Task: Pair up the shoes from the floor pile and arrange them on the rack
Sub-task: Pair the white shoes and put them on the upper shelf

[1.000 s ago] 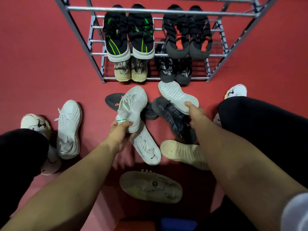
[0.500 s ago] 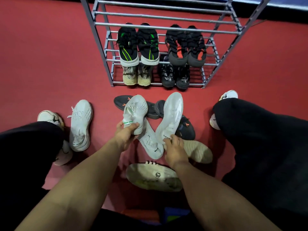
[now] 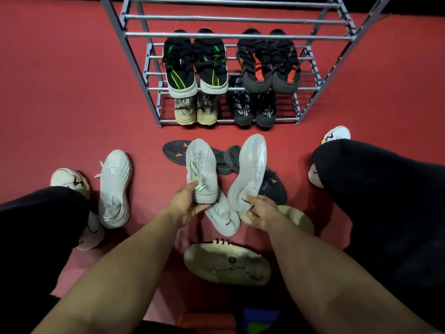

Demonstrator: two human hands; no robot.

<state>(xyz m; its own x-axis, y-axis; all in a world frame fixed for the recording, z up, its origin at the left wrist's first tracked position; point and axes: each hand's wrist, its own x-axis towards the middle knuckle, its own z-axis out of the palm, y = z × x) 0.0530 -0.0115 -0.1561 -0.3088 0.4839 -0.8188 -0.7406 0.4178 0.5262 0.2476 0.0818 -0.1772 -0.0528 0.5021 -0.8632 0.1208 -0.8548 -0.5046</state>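
Note:
My left hand (image 3: 184, 205) grips the heel of a white knit sneaker (image 3: 201, 165), laces up, toe pointing at the rack. My right hand (image 3: 261, 212) holds a second white sneaker (image 3: 249, 169) by its heel, tilted so its sole shows. Both are lifted above the floor pile. Under them lie a third white sneaker (image 3: 222, 216), two dark shoes with orange marks (image 3: 177, 150) (image 3: 274, 186), and a beige shoe (image 3: 299, 219). The metal rack (image 3: 237, 36) stands ahead with two black pairs on a middle shelf and a beige and a black pair on the bottom one.
Another white sneaker (image 3: 114, 189) lies on the red floor to the left, beside my left foot (image 3: 69, 180). A pale shoe (image 3: 227, 266) lies sole up close in front of me. My knees in black trousers frame both sides. The rack's upper bars hold no shoes.
My right hand has pulled a white sneaker out of the pile, shifted to its heel and turned it upright. My left hand kept its sneaker. The view moved back from the rack.

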